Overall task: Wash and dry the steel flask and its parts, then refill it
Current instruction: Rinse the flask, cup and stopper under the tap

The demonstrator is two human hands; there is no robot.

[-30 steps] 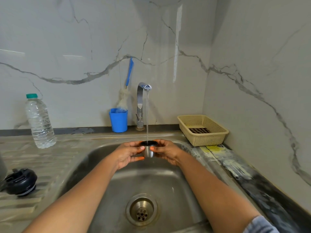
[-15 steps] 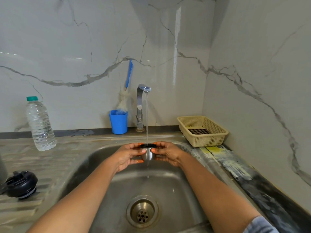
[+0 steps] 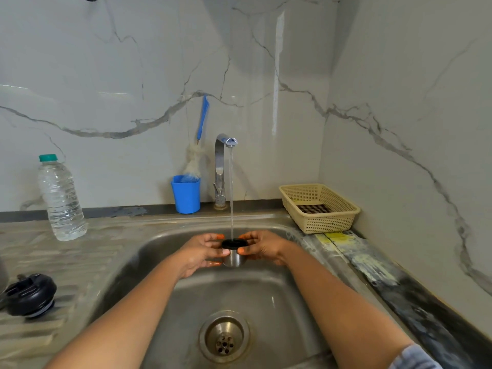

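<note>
Over the sink (image 3: 149, 251), the left hand (image 3: 198, 253) and right hand (image 3: 262, 247) both pinch the small steel flask cup (image 3: 234, 253), its black rim up, under the tap (image 3: 222, 169) stream. The black flask stopper (image 3: 30, 295) lies on the worktop (image 3: 40, 235), left.

Beige basket (image 3: 328, 222) sits right of blue cup (image 3: 186, 196).

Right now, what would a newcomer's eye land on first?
The tap pours a thin stream onto a small black-topped steel cup, held by the left hand and right hand over the sink. Next, the black lid lying on the drainboard, far left.
</note>
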